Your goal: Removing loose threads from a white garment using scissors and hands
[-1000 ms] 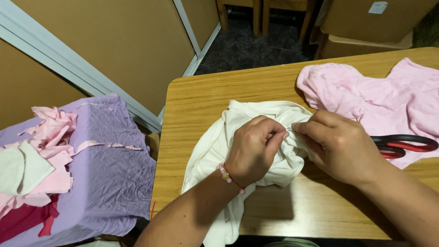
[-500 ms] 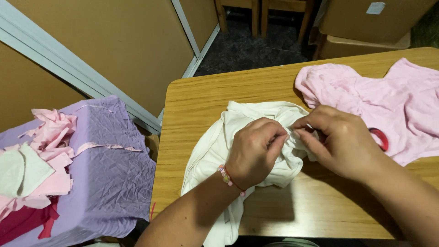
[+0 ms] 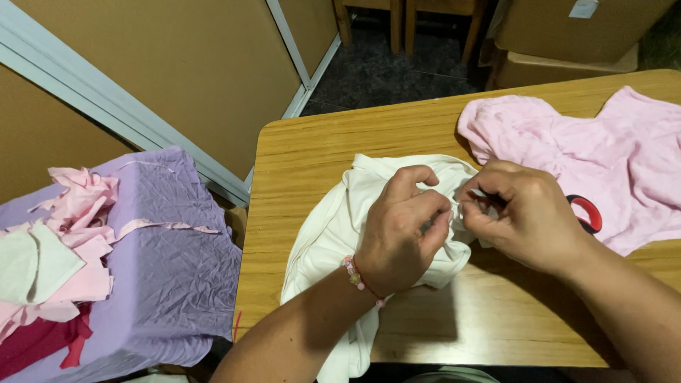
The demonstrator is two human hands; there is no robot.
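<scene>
Cardboard boxes, brown, stacked on the dark floor beyond the far right end of the table, the upper one bearing a small white rectangular label near its top edge, print too small to tell; wooden chair legs just left of the boxes; tan wall panels with a pale metal frame running aslant on the left; wooden table, light grain, with rounded near-left corner; cream cloth, soft and creased, bunched at the middle of the table, one end trailing over the near edge, its upper part gathered into folds between both hands; left hand, a beaded bracelet at the wrist, fingers curled down and pinching a fold of the cream cloth; right hand, just beside the left and touching it at the fingertips, thumb and forefinger pressed together on the same bunched edge of cloth; pink garment, wrinkled, spread on the far right of the table, near the cream cloth; scissors with red and black handle, lying on the pink garment, mostly hidden behind the right hand; purple cloth, crumpled, draped over a low stand left of the table; heap of pink, white and red scraps on its left part.
</scene>
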